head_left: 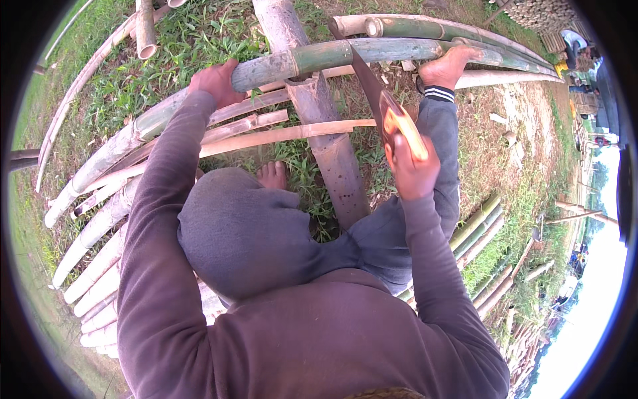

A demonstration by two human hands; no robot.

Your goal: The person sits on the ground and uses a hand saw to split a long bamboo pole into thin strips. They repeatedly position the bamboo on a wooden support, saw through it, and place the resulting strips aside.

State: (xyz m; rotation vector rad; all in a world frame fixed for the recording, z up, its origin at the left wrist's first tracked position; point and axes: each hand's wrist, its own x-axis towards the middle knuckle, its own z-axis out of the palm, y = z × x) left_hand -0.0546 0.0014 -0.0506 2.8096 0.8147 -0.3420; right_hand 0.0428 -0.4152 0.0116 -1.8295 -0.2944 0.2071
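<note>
L hand (216, 83) on bamboo (322, 57) — R hand (416, 167) w/ saw (385, 101) across it

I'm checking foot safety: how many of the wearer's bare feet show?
2. The right bare foot rests on the long green bamboo pole, right of the orange-handled metal saw; the left bare foot is on grassy ground, partly hidden by the dark grey trouser knee.

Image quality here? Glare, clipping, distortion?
Head view: sky at right blown out; head view: green bamboo pole bowed, consistent with fisheye distortion; head view: saw handle brightly lit orange; head view: black border darkens the corners.
</note>
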